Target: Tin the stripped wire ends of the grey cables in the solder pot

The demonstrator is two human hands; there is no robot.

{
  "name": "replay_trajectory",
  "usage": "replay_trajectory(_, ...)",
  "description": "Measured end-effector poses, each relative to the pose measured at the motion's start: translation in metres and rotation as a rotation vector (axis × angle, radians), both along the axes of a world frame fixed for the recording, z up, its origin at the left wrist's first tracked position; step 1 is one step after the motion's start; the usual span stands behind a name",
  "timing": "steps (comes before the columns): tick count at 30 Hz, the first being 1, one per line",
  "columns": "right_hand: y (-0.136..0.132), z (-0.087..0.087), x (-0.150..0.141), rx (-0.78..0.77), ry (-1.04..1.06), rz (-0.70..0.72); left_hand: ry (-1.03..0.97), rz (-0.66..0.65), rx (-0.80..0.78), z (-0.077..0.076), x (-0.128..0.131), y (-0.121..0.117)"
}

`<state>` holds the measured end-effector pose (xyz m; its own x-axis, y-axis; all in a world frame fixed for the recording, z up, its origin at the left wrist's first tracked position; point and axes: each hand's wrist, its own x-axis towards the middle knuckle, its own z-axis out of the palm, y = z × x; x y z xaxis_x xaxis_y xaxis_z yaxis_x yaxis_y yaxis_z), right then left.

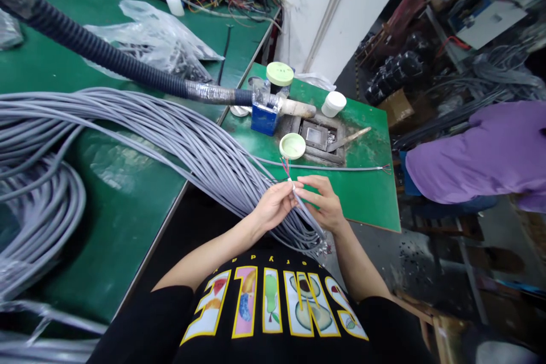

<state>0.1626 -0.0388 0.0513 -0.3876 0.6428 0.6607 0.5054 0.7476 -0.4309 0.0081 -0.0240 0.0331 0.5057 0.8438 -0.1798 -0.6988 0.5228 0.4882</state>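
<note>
Just beyond my chest, my left hand (275, 205) pinches a grey cable (303, 205) close to its stripped end. Thin coloured wires (285, 167), some reddish, fan out past a white band at the fingertips. My right hand (323, 202) closes on the same cable from the other side, its thumb and forefinger near the stripped end and its lower fingers partly hidden. Under both hands runs a thick bundle of grey cables (200, 142), coming from the left. A single grey cable (341, 168) lies across the green board, its bare wires splayed at the right end.
A shallow pale-green dish (292, 146) stands beside a square metal pot (315, 135) with a flat blade (347, 139) across it. Behind are a white tub (334, 103), a lidded jar (280, 75) and a dark flexible hose (106, 54). A person in purple (478, 153) is at the right.
</note>
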Motion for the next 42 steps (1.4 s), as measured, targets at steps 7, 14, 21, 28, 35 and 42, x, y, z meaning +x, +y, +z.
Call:
replay_trajectory(7,0.003,-0.008,-0.004,0.054,0.206,0.006,0.033,-0.030,0.062,0.005,-0.002,0.000)
replay_trajectory(14,0.000,-0.002,-0.008,-0.023,0.500,-0.115,0.129,0.107,0.021,0.011,-0.013,0.011)
replay_trajectory(21,-0.004,-0.004,-0.012,-0.059,0.484,-0.141,0.161,0.215,0.033,0.019,-0.017,0.018)
replay_trajectory(28,-0.007,-0.002,-0.013,-0.024,0.411,-0.097,0.205,0.234,0.060,0.025,-0.020,0.018)
replay_trajectory(35,-0.006,-0.001,-0.009,-0.003,0.325,-0.101,0.249,0.242,0.047,0.028,-0.019,0.020)
replay_trajectory(42,-0.004,0.000,-0.008,0.096,0.250,-0.142,0.254,0.237,-0.015,0.025,-0.018,0.021)
